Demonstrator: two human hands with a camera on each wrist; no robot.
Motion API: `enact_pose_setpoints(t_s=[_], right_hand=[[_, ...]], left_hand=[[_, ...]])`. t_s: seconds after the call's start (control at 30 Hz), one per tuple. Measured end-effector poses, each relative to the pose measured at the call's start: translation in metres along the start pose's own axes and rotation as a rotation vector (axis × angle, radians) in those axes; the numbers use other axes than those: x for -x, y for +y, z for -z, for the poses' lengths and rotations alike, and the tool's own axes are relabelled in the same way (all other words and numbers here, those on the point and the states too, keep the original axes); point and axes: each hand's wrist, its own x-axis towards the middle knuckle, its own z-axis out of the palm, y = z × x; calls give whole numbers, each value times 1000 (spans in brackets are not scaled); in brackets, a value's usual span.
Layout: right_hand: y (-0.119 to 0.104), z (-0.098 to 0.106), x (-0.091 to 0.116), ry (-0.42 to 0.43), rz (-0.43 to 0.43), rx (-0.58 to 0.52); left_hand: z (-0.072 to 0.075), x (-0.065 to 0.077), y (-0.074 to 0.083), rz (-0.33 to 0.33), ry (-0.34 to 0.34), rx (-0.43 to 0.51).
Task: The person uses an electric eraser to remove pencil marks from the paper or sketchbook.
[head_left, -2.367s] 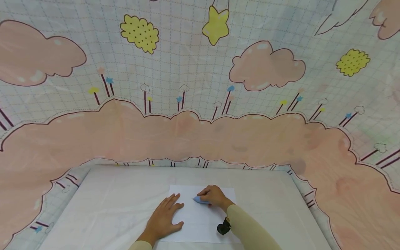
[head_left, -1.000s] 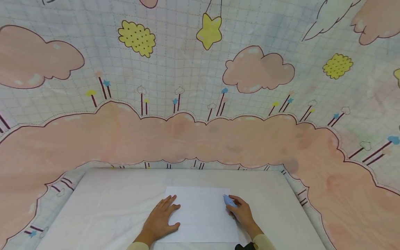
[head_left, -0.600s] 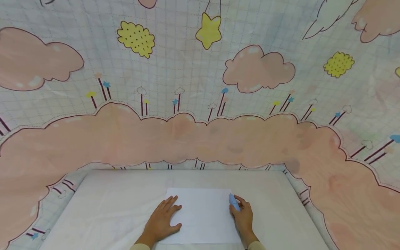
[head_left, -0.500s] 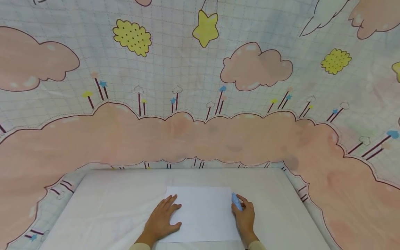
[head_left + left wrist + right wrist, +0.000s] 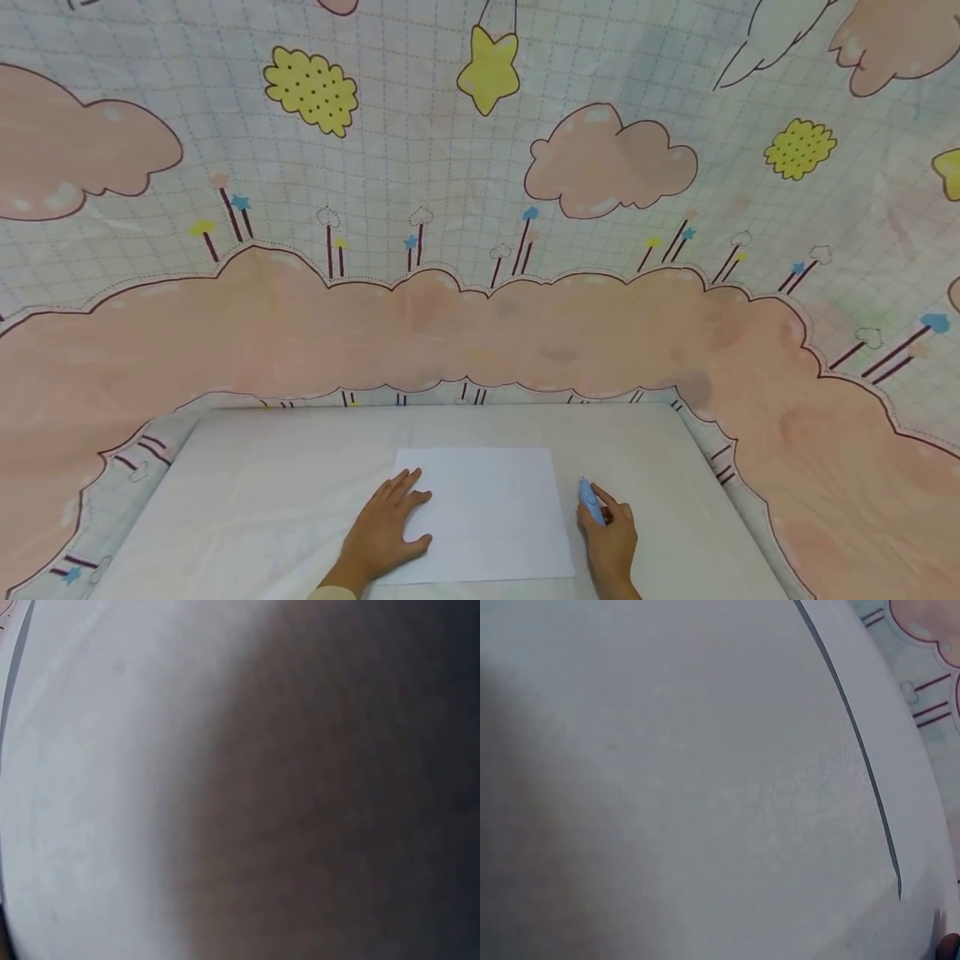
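Note:
A sheet of white paper lies on the white-covered table. My left hand rests with spread fingers on its left edge. To the right of the sheet, apart from it, my right hand holds a thick, light-blue pen-like tool between thumb and fingers. The tool's narrow tip points away from me, and its rear end is hidden in the hand. A dark blur fills much of the left wrist view. In the right wrist view only a bit of a finger shows, at the lower right corner.
The white table ends at a far edge and two slanting side edges. Behind it and along its sides hangs a printed cloth with clouds, stars and a grid.
My right hand has carried the blue pen-like tool from over the middle of the paper, past the right edge, to the table on the right. My left hand has stayed on the paper.

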Motion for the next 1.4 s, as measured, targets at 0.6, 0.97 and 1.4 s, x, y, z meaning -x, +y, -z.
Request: enact_pose_setpoints(t_s=[0.6,0.97,1.4], right_hand=[[9,17,12,18,-27,57],[12,6,8,42,16,70],[12,1,3,25,41,87]], left_hand=[[-1,-1,-1,-23,25,16],[5,-1,-1,-41,63,39],[3,-1,0,-24,93,40]])
